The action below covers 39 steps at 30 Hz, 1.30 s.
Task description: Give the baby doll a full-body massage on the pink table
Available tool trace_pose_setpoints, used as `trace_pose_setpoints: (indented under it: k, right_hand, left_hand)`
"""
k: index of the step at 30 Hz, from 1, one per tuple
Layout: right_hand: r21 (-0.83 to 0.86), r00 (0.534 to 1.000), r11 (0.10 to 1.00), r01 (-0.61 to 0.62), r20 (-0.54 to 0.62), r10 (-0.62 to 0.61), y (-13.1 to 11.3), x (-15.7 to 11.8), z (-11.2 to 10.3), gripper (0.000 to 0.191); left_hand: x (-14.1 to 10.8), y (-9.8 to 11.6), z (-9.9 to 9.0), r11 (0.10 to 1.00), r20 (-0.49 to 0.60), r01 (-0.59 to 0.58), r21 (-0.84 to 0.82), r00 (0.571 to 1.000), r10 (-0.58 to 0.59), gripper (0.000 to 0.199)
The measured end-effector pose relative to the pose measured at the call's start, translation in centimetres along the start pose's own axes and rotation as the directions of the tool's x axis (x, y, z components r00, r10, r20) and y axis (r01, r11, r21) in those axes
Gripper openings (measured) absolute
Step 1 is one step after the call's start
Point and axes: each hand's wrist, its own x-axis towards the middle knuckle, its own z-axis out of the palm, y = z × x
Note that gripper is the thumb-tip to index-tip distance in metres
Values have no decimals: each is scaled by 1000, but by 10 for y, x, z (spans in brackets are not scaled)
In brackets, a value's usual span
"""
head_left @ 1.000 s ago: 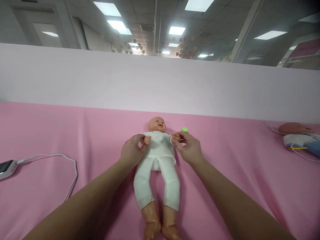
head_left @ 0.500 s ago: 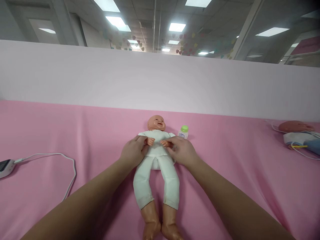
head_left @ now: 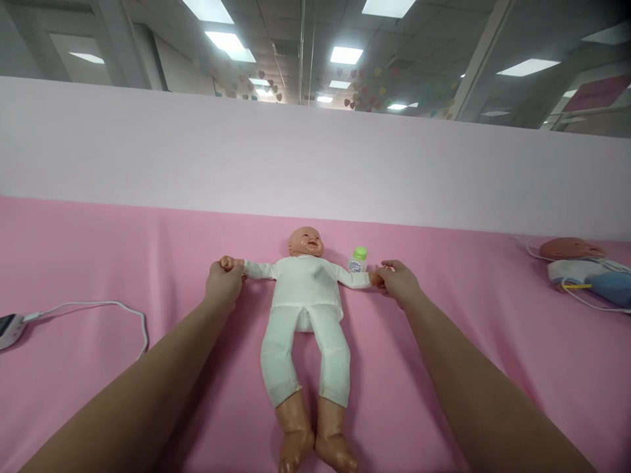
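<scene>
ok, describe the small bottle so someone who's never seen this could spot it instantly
Start at the pink cloth covering the table and find the baby doll in white lying face up at its middle. The bottle stands upright just beyond the doll's outstretched arm that the right hand holds. It is the only thing with a bright green cap.

- Table: covered edge to edge in a pink cloth, backed by a pale partition.
- Baby doll: flat on its back at the centre, in white clothes, arms spread, bare feet toward the near edge.
- Small bottle: green cap, upright just beside the doll's shoulder.
- White cable: looped at the left, running to a device at the edge.
- Second doll: lying at the far right with thin cords.
</scene>
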Motion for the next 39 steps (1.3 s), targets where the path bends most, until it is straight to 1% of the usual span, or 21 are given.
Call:
trace_pose_setpoints:
  k: [2,4,6,8,10,12,14,15,19,23,24,26,28,29,30,32,34,36,37,38,39]
  right_hand:
    - [-78,998,997,-25,58,30,7,5,0,51]
    - [-136,996,990,-38,73,49,12,9,-1,42]
    - [-172,996,984,-38,71,51,15,12,-1,35]
    - [-198,997,980,-27,60,39,17,13,-1,35]
    - [-207,999,978,-9,42,18,19,13,-1,39]
    - [-200,1000,980,12,18,-9,21,12,0,44]
    - [-183,999,982,37,-6,-39,23,12,3,46]
    - [-172,998,984,51,-18,-55,24,12,4,47]
    - [-134,993,986,99,-51,-107,27,13,10,50]
    - [-145,990,981,127,-43,-134,27,13,12,47]
    - [-149,990,980,131,-38,-138,27,13,13,47]
    - [-152,989,979,136,-29,-142,27,13,13,45]
    - [-151,990,980,133,-19,-137,27,13,15,43]
    - [-149,991,980,129,-14,-133,27,14,15,42]
    - [-145,992,981,126,-9,-129,27,14,16,41]
    - [-134,992,983,126,-4,-128,26,14,18,40]
    - [-119,990,983,137,-6,-139,26,14,19,43]
    - [-106,988,982,155,-8,-157,26,13,19,45]
    - [-100,986,981,165,-7,-167,27,13,20,46]
    - [-97,984,980,174,-5,-176,27,13,20,45]
    - [-95,983,979,182,-3,-183,27,13,20,45]
  left_hand:
    - [9,-8,2,991,1,84,-101,996,-85,27]
    - [14,-13,3,970,8,150,-193,988,-151,28]
    - [17,-16,4,951,-1,183,-250,982,-189,31]
    - [17,-19,3,953,-25,179,-245,981,-191,36]
    - [17,-20,-1,980,-78,137,-144,986,-150,44]
    - [17,-20,-7,997,-114,80,5,990,-79,59]
    - [16,-19,-13,992,-98,43,114,995,-32,73]
    - [15,-18,-15,989,-77,34,147,997,-23,77]
    - [13,-14,-18,966,-13,0,260,1000,3,80]
    - [8,-10,-18,923,66,-69,378,997,48,76]
    - [6,-8,-18,915,70,-76,395,996,53,75]
    - [-2,0,-20,906,24,-99,412,995,98,74]
    - [-15,13,-22,896,-45,-168,411,978,204,73]
    - [-24,20,-23,884,-59,-228,409,960,275,71]
    - [-36,27,-24,873,-44,-279,400,946,322,68]
    - [-68,38,-27,853,59,-373,365,924,379,59]
    - [-109,42,-34,835,165,-453,314,892,422,58]
    - [-154,38,-45,819,261,-517,249,850,457,64]
    - [-177,34,-53,813,293,-532,237,837,462,68]
    - [-197,28,-60,804,333,-540,250,827,452,71]
    - [-214,21,-67,784,367,-565,257,807,462,76]
